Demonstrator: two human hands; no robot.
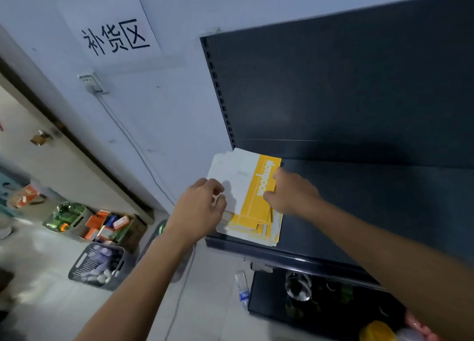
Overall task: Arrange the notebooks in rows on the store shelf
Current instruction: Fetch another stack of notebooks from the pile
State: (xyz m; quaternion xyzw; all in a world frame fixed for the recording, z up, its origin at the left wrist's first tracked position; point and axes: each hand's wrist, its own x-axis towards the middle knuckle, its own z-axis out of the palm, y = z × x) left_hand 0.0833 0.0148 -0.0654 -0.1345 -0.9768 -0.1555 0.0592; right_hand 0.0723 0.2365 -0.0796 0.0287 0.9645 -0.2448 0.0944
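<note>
While both forearms reach forward, the left hand curls its fingers round the near-left edge of the stack of notebooks, and the right hand grips its right edge, thumb on the yellow band. The stack lies flat between the hands at the left end of the dark shelf, its far corner at the back panel.

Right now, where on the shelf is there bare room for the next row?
Bare shelf runs right of the notebook stack, between back panel and front lip. Crowded at the left end: left hand and right hand both grip the stack.
</note>
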